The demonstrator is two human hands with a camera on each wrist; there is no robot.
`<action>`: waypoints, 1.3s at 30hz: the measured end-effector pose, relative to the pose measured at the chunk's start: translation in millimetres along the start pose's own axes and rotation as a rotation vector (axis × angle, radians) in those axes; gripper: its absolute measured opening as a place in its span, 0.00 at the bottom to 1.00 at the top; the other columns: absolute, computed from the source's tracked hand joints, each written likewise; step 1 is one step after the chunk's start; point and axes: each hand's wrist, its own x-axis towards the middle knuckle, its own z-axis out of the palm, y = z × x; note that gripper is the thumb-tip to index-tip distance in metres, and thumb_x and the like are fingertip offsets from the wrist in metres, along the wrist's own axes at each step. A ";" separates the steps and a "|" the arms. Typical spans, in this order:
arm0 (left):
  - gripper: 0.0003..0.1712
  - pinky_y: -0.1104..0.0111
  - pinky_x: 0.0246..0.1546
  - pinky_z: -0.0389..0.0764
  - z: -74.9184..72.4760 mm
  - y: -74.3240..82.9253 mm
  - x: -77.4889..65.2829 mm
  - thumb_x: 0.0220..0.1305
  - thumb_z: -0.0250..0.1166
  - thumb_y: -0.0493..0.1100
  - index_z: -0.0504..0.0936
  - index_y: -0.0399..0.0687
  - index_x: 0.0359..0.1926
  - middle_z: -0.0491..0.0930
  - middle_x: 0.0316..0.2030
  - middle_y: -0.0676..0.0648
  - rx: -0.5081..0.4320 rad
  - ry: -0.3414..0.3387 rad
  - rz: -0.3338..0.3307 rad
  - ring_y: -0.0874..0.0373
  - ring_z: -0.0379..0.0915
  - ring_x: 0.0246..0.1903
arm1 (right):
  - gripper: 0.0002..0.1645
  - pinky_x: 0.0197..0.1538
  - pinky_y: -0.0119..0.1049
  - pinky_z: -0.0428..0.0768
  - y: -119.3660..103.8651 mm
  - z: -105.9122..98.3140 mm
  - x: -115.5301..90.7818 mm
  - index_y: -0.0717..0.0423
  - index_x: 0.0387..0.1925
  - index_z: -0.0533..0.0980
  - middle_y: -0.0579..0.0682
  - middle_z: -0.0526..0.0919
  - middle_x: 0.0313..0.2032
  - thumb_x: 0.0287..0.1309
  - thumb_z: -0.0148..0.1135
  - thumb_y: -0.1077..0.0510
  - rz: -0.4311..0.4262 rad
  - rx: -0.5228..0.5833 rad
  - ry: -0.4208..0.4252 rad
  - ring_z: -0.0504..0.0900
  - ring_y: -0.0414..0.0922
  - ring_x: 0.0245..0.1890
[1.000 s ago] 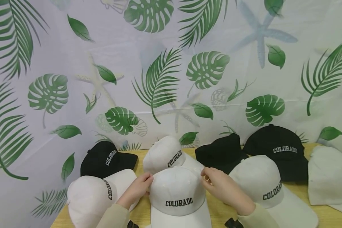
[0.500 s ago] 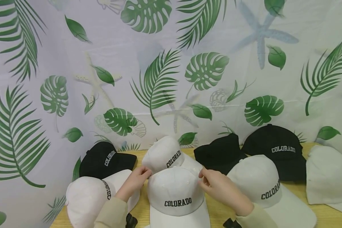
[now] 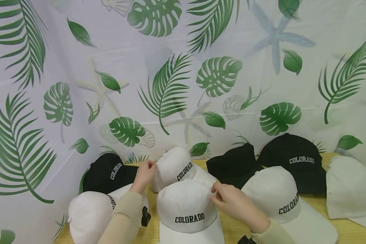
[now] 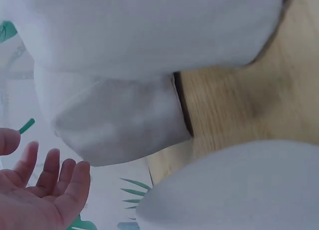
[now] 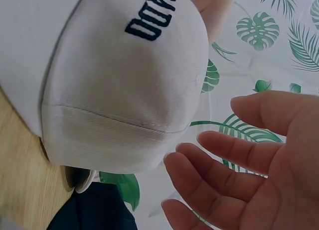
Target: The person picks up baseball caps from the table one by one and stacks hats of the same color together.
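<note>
A white cap lettered COLORADO (image 3: 187,205) stands front centre in the head view, its brim toward me. Behind it sits a second white COLORADO cap (image 3: 174,167), partly covered by the first. My left hand (image 3: 144,174) is raised at the left side of that rear cap; its fingers bend loosely around nothing in the left wrist view, tips near the rear cap's edge (image 4: 119,120). Beside the front cap's right side is my right hand (image 3: 236,201). Its spread, slightly bent fingers (image 5: 214,185) hold nothing and lie close to the cap's crown (image 5: 119,85) in the right wrist view.
To the left are a black COLORADO cap (image 3: 105,173) and a white cap (image 3: 88,213), partly behind my sleeve. On the right stand white caps (image 3: 271,193) (image 3: 350,189) and black caps (image 3: 231,162) (image 3: 292,162). A leaf-print cloth (image 3: 170,84) hangs behind the wooden table (image 3: 152,223).
My left hand has moved up and to the left, from the front cap's side to the rear white cap's side. My right hand stays close to the front cap.
</note>
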 end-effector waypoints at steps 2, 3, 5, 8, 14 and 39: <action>0.12 0.60 0.38 0.70 -0.8 -1.0 4.1 0.64 0.48 0.41 0.69 0.36 0.42 0.70 0.36 0.41 0.000 0.017 -0.004 0.49 0.66 0.36 | 0.05 0.22 0.30 0.66 -0.6 0.7 0.3 0.55 0.31 0.72 0.41 0.67 0.19 0.53 0.58 0.59 0.005 0.001 -0.008 0.65 0.38 0.17; 0.12 0.60 0.38 0.69 -1.2 -2.1 6.0 0.64 0.47 0.41 0.69 0.35 0.42 0.70 0.37 0.40 0.004 0.025 -0.006 0.49 0.66 0.37 | 0.05 0.22 0.31 0.66 -1.1 1.1 0.6 0.56 0.31 0.72 0.41 0.67 0.19 0.53 0.58 0.59 0.008 0.004 -0.013 0.65 0.38 0.17; 0.13 0.59 0.39 0.69 -2.2 -5.2 9.4 0.63 0.47 0.41 0.69 0.34 0.42 0.70 0.37 0.40 0.015 0.037 -0.019 0.48 0.66 0.37 | 0.05 0.22 0.31 0.67 -2.0 1.8 1.0 0.56 0.31 0.72 0.41 0.68 0.19 0.53 0.58 0.59 0.010 0.011 -0.026 0.65 0.38 0.18; 0.15 0.58 0.40 0.69 -3.0 -11.3 14.6 0.62 0.48 0.41 0.70 0.32 0.42 0.71 0.38 0.38 0.027 0.026 -0.042 0.47 0.66 0.38 | 0.05 0.21 0.31 0.67 -3.3 2.4 0.9 0.56 0.32 0.72 0.41 0.68 0.19 0.54 0.58 0.58 0.010 0.017 -0.034 0.65 0.38 0.18; 0.21 0.54 0.47 0.67 1.5 -19.3 18.8 0.65 0.47 0.44 0.71 0.29 0.48 0.70 0.47 0.34 -0.023 -0.093 -0.116 0.44 0.66 0.46 | 0.06 0.21 0.31 0.66 -3.9 3.8 -0.1 0.56 0.31 0.72 0.41 0.67 0.19 0.54 0.58 0.58 -0.005 0.005 -0.036 0.65 0.38 0.17; 0.09 0.65 0.38 0.63 12.2 41.3 21.8 0.69 0.42 0.39 0.65 0.38 0.38 0.64 0.33 0.45 -0.430 0.019 0.093 0.54 0.60 0.37 | 0.07 0.20 0.31 0.66 -4.0 3.9 -2.9 0.55 0.31 0.73 0.41 0.67 0.18 0.54 0.58 0.56 0.001 0.015 -0.073 0.66 0.38 0.17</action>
